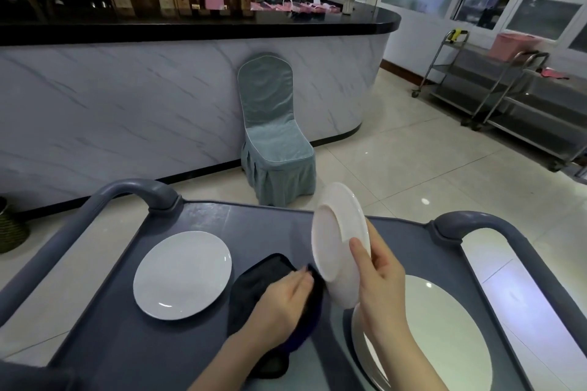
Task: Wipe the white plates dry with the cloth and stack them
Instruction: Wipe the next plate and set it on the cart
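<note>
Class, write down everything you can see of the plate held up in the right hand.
The plate is round, white and glossy, ceramic by its look, with a broad rim around a shallow centre. It is raised above the grey cart, tilted steeply, almost on edge. The right hand grips its lower right edge, thumb on the near face. The dark cloth held by the left hand lies close beside its lower left edge; whether they touch cannot be told.

Dim, bluish, wide-angle edge warp.
</note>
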Tool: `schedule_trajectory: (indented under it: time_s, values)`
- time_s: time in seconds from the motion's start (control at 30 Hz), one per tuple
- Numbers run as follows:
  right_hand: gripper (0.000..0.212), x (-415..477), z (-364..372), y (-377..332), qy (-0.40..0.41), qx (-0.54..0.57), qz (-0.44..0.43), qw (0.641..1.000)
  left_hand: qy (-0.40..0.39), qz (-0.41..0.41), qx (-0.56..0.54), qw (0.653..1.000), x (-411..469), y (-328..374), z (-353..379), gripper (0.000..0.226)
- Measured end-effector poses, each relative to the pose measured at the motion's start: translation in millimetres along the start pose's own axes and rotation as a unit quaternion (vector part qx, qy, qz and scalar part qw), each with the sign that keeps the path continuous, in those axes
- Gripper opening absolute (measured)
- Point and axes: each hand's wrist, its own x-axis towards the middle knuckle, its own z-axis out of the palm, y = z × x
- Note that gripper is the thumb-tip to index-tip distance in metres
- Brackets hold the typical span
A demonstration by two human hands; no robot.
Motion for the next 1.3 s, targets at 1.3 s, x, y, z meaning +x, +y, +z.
schedule_trajectory:
  time_s: [1.3]
  values:
    - [0.037,9,195,164,-0.033,-0.082,0.346,0.934,0.344,-0.218,-0.149,0.901,-41,-141,-224,0.04]
